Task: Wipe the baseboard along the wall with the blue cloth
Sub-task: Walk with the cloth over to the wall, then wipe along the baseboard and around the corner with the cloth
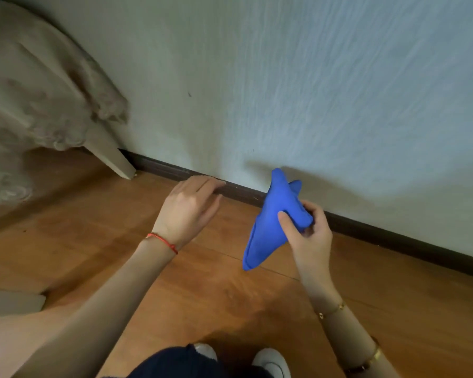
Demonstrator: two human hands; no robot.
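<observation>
So the right hand has its grip closed around the blue cloth, thumb pressed across the front and fingers curled behind it. The cloth's bunched into a long folded shape, long axis running from about 7 o'clock up to 1 o'clock, with the lower tip hanging over the wood floor and the upper end poking up in front of the wall. It crosses over the dark baseboard from this angle, but I can't tell if it's actually touching it. The baseboard itself runs diagonally, from roughly 10 o'clock by the furniture leg down toward 4 o'clock at the frame's right edge. The left hand sits at about 9 o'clock from the cloth, fingers relaxed and holding nothing, fingertips right at the baseboard's top edge. There's a red string bracelet on that wrist and gold bangles on the right one. Some pale lacy fabric drapes in at 10 o'clock, and 2 white shoes show at 6 o'clock.
</observation>
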